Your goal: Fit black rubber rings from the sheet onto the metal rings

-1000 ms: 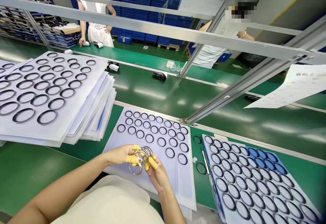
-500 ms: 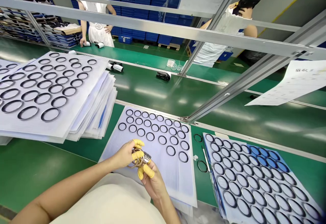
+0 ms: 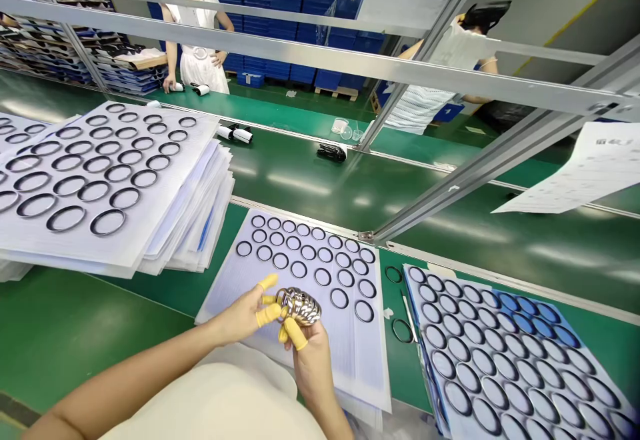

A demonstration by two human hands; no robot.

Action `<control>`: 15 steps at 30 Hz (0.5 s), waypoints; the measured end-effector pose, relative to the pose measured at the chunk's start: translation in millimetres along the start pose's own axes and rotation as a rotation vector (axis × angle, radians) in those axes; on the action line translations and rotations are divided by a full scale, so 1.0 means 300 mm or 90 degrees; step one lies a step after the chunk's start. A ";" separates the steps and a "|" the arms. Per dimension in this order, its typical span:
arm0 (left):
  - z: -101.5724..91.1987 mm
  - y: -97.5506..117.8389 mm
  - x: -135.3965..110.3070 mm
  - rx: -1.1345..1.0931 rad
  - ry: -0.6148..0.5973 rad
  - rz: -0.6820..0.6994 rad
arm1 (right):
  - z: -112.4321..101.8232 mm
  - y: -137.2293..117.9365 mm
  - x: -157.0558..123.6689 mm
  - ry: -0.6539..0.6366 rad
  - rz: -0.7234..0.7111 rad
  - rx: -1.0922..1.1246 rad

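My right hand (image 3: 313,353) is closed around a stack of shiny metal rings (image 3: 304,307), held tilted above a white sheet. My left hand (image 3: 245,317) is at the stack's left end, its fingers apart and their tips close to the nearest rings; whether they touch is unclear. Yellow finger cots cover fingertips on both hands. Beneath them, the white sheet (image 3: 345,360) carries several rows of dark-rimmed rings (image 3: 299,269) across its far part and down its right side.
To the left stands a tall pile of white sheets (image 3: 165,233) topped with rings. A ring-covered sheet over blue (image 3: 525,323) lies right, with a white pen-like stick (image 3: 409,313) and loose rings (image 3: 402,330) beside it. A metal frame (image 3: 430,180) crosses ahead; two people stand beyond.
My left hand has loosened from the rings, its fingers spreading apart. The stack in my right hand has shifted slightly right and shows more of its length.
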State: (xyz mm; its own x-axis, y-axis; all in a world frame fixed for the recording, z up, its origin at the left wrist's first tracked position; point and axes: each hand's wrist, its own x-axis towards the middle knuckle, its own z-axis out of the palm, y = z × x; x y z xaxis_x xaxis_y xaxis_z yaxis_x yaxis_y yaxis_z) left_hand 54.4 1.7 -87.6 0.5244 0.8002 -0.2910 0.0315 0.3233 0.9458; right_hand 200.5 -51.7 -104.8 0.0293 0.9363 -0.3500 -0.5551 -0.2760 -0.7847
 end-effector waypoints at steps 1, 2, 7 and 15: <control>0.002 0.020 -0.019 -0.039 -0.053 -0.028 | -0.001 -0.012 -0.012 -0.013 -0.003 -0.014; 0.004 0.042 -0.035 -0.069 -0.089 -0.045 | 0.000 -0.027 -0.026 -0.040 -0.012 -0.040; 0.011 0.165 -0.090 -0.094 -0.181 -0.029 | 0.018 -0.129 -0.101 -0.213 -0.215 -0.310; 0.016 0.260 -0.138 0.063 -0.244 0.047 | 0.067 -0.228 -0.143 -0.296 -0.362 -0.458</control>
State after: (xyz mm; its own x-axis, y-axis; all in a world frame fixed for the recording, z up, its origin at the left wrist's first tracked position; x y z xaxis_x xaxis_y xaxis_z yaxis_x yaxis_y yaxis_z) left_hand 39.4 -8.6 -1.1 0.8071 0.5669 -0.1648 0.0542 0.2068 0.9769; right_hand 220.5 -68.7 -25.9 -0.2773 0.9184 0.2821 0.0742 0.3132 -0.9468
